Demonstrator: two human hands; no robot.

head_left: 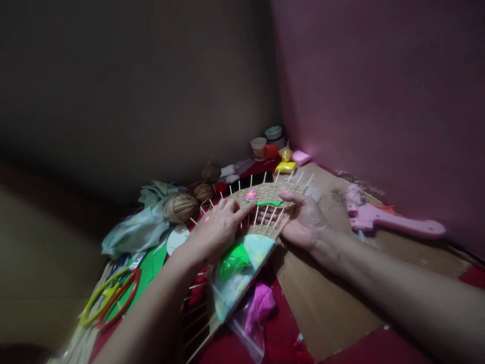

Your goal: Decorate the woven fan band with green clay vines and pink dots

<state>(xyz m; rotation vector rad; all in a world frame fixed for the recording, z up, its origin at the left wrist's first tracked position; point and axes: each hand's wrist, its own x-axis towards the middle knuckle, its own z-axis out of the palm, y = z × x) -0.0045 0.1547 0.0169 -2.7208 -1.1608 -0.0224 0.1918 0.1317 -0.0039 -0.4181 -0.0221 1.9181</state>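
A half-round woven fan (271,191) of tan cord on thin sticks lies tilted before me, its lower part covered with pale printed cloth (261,247). Pink clay flowers with yellow centres, such as the middle flower (251,195), sit on its outer woven band. A thin wavy green clay strip (270,203) runs along that band's lower edge. My right hand (305,220) grips the fan's right side, thumb on top and fingers behind the sticks. Over the fan's left part, my left hand (222,222) is closed, one fingertip at the strip's left end; its other fingertips are hidden.
A pink glue gun (397,222) rests on cardboard (326,303) to the right. Bagged green clay (235,260) lies on the fan, magenta clay (259,306) below it. Twine balls (182,207), scissors with red and yellow handles (117,298) and sticks are left. A cup (258,148) stands behind.
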